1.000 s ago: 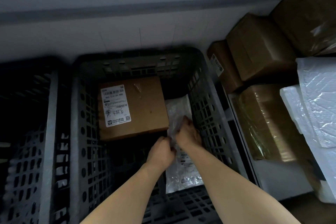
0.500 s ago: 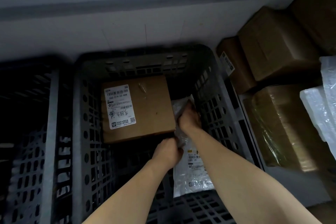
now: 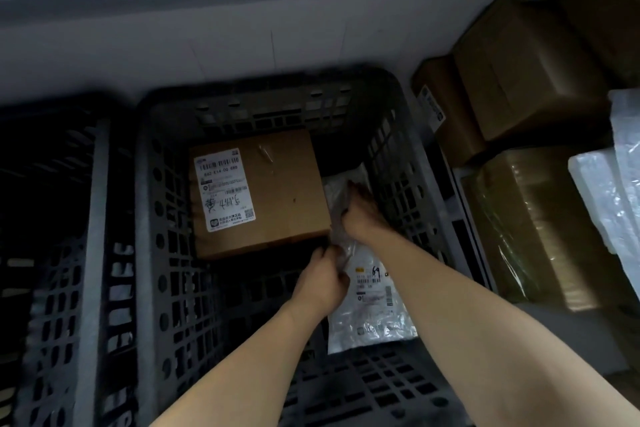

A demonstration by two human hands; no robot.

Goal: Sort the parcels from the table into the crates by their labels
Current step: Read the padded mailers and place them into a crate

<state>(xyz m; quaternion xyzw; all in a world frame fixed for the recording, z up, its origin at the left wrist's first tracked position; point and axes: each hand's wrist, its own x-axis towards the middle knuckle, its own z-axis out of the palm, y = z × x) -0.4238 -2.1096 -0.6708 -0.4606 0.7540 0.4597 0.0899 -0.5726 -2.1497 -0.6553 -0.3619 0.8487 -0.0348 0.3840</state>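
Left hand (image 3: 323, 282), right hand (image 3: 361, 217) around parcel (image 3: 374, 319)

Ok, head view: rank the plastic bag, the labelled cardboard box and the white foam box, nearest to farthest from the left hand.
1. Plastic bag: gripped by the left hand, at the right of the crate.
2. Cardboard box: just beyond the hand, in the same crate.
3. Foam box: outside the crate, far right.

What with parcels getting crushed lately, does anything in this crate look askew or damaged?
The white mailer bag, lying between the cardboard box and the right wall of the grey crate, is bunched and crumpled mid-length where the left hand and right hand grip it. The box lies flat, label up, with no visible damage.
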